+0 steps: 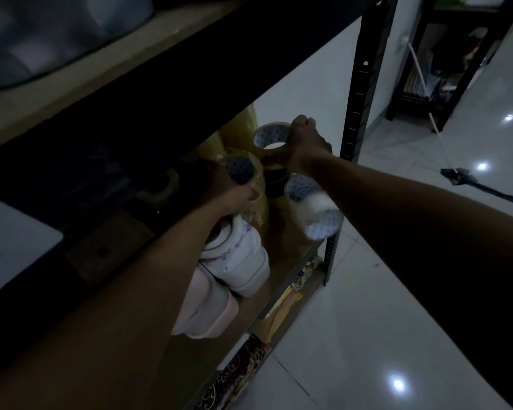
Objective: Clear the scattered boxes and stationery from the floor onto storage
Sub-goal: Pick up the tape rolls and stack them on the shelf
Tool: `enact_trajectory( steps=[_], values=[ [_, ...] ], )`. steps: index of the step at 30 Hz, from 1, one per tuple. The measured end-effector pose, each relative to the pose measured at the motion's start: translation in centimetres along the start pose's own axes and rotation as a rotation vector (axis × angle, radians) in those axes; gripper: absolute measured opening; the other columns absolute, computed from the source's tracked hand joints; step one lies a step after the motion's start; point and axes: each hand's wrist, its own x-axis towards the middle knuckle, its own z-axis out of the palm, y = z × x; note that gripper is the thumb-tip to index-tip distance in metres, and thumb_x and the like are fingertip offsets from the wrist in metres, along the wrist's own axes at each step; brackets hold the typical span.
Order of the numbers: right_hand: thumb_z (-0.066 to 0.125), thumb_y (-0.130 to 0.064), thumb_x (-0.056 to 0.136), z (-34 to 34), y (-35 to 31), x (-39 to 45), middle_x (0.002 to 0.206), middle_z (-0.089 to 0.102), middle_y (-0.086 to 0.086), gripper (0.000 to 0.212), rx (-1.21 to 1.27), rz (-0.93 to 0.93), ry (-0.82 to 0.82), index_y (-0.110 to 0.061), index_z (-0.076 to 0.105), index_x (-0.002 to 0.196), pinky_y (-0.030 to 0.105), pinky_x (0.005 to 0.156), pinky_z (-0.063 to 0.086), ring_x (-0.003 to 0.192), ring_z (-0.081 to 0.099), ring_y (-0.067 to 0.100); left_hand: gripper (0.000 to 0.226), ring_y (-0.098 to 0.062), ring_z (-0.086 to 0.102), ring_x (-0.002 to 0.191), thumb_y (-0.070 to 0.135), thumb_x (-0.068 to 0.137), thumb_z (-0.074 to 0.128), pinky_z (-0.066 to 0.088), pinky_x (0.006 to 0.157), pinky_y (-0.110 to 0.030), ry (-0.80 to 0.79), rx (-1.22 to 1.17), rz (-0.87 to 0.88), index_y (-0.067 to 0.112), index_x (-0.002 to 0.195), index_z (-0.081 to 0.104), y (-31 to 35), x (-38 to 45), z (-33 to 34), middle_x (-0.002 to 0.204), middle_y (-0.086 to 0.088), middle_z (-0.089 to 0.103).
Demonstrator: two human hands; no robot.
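On the lower shelf (282, 261), right hand (304, 140) is gripping an upright tape roll (271, 137) at twelve o'clock from left hand (234, 192), which is clasping another roll (243, 170).

Tape rolls (271, 137) on shelf (290, 247)

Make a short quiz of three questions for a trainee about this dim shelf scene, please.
1. True or false: the right hand grips the clear tape roll with the patterned cardboard core.
2. What does the left hand hold? A) a cardboard box B) a tall stack of clear tape rolls C) a pen
3. Fill in: the white rolls wrapped in plastic lie on the brown ___ of the dark metal rack.

Key
1. True
2. B
3. shelf; the board shows bare beside the rolls.
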Motion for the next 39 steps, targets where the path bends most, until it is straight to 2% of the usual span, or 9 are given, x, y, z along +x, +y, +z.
enact_trajectory(
  steps=[14,17,19,23,25,28,31,35,39],
  values=[
    [0.082,-0.043,0.075,3.2,2.4,-0.8,0.138,0.04,0.01,0.09,0.012,-0.052,-0.005,-0.011,0.032,0.143,0.048,0.103,0.04,0.121,0.051,0.035,0.099,-0.027,0.044,0.137,0.028,0.073,0.088,0.037,0.098,-0.028,0.013,0.008,-0.014,0.012,0.154,0.033,-0.1,0.4,0.2,0.152,-0.007,0.043],
    [0.086,-0.038,0.073,3.0,2.7,-0.5,0.147,0.038,0.01,0.102,-0.111,-0.05,-0.045,-0.013,0.024,0.15,0.049,0.107,0.032,0.13,0.046,0.035,0.097,-0.026,0.045,0.136,0.027,0.073,0.088,0.038,0.096,-0.027,0.003,0.024,-0.018,0.013,0.153,0.035,-0.1,0.4,0.1,0.151,-0.007,0.045],
    [0.085,-0.042,0.074,2.6,2.8,-0.7,0.152,0.033,0.013,0.111,-0.109,-0.06,-0.071,-0.013,0.017,0.155,0.05,0.109,0.032,0.137,0.038,0.035,0.105,-0.029,0.041,0.14,0.034,0.072,0.088,0.039,0.108,-0.034,-0.01,0.047,-0.024,0.012,0.156,0.028,0.3,0.0,-0.2,0.156,-0.009,0.039],
    [0.069,-0.033,0.089,2.2,3.8,-4.0,0.146,0.041,0.015,0.073,0.175,-0.251,0.117,-0.007,0.036,0.149,0.045,0.109,0.039,0.133,0.042,0.03,0.13,-0.036,0.032,0.145,0.067,0.057,0.072,0.034,0.115,-0.05,0.03,0.178,0.04,0.013,0.159,0.014,0.9,-2.0,-0.1,0.161,-0.015,0.028],
    [0.062,-0.022,0.091,2.6,5.8,-6.6,0.122,0.053,0.015,0.042,0.226,-0.429,0.278,-0.003,0.054,0.128,0.043,0.092,0.048,0.111,0.053,0.026,0.106,-0.037,0.034,0.143,0.059,0.077,0.068,0.033,0.115,-0.049,0.147,0.28,0.165,0.009,0.157,0.019,2.0,-4.9,0.9,0.159,-0.017,0.031],
    [0.056,-0.019,0.092,3.3,10.0,-10.7,0.1,0.05,0.002,0.019,0.214,-0.504,0.307,-0.009,0.059,0.109,0.028,0.073,0.043,0.089,0.049,0.013,0.054,-0.036,0.048,0.123,0.034,0.087,0.064,0.043,0.099,-0.05,0.365,0.331,0.616,0.007,0.131,0.048,3.4,-10.0,3.7,0.134,-0.018,0.048],
    [0.055,-0.013,0.092,4.0,14.6,-14.3,0.092,0.046,-0.004,0.01,0.205,-0.429,0.268,-0.022,0.05,0.094,0.027,0.067,0.04,0.079,0.046,0.011,0.017,-0.024,0.055,0.089,0.022,0.089,0.059,0.047,0.075,-0.042,0.217,0.286,0.836,0.01,0.101,0.058,1.2,-12.5,8.9,0.102,-0.008,0.056],
    [0.055,-0.015,0.097,6.7,22.0,-18.4,0.091,0.057,0.001,0.004,0.141,-0.304,0.112,-0.014,0.059,0.094,0.032,0.068,0.049,0.077,0.055,0.017,0.004,-0.014,0.055,0.075,0.018,0.091,0.063,0.051,0.066,-0.036,-0.097,0.221,0.75,0.015,0.093,0.061,-3.9,-15.6,16.5,0.088,0.003,0.059],
    [0.061,-0.026,0.097,13.5,32.2,-22.5,0.115,0.059,0.005,0.024,-0.069,-0.018,-0.323,-0.016,0.061,0.119,0.036,0.084,0.053,0.099,0.061,0.021,0.007,-0.008,0.058,0.07,0.021,0.091,0.066,0.053,0.064,-0.036,-0.35,0.137,0.41,0.023,0.092,0.06,-12.9,-17.1,23.9,0.077,0.01,0.059]
  ],
)
